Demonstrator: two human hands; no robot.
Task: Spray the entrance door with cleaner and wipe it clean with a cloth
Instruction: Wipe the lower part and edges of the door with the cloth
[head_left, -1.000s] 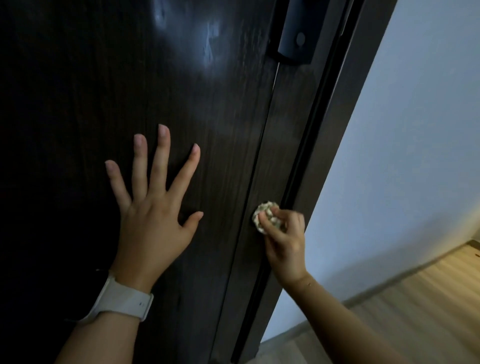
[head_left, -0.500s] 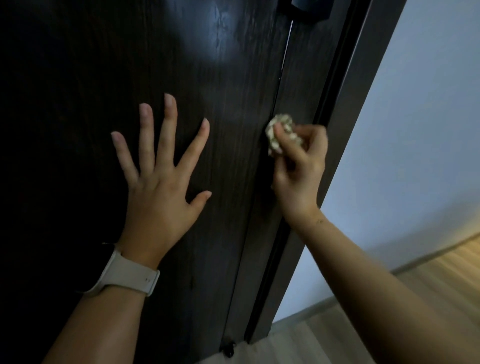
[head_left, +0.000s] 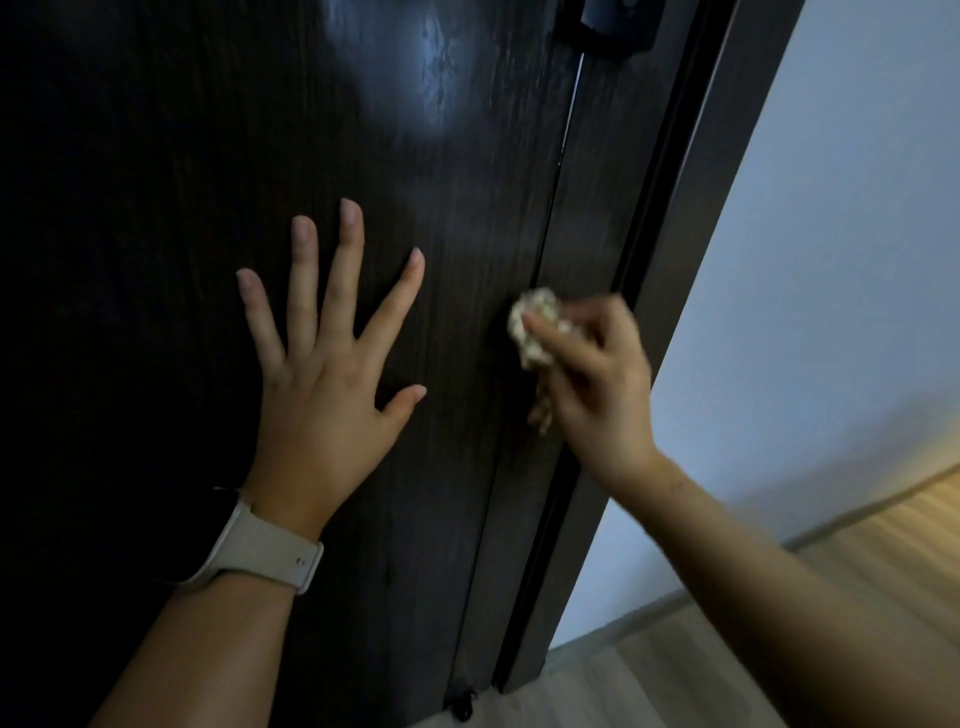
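Note:
The dark wood-grain entrance door (head_left: 156, 182) fills the left and middle of the view. My left hand (head_left: 327, 374) lies flat against it with fingers spread, a pale watch band on the wrist. My right hand (head_left: 592, 379) grips a small crumpled pale cloth (head_left: 530, 327) and holds it against the door's right edge, beside the vertical seam. No spray bottle is in view.
A black lock plate (head_left: 608, 26) sits at the top of the door edge. The dark door frame (head_left: 691, 218) runs diagonally to its right, then a pale wall (head_left: 831, 260). Light wood floor (head_left: 883, 551) shows at lower right.
My right hand with the cloth went up the door edge, then came back down a little. My left hand stays pressed flat on the door.

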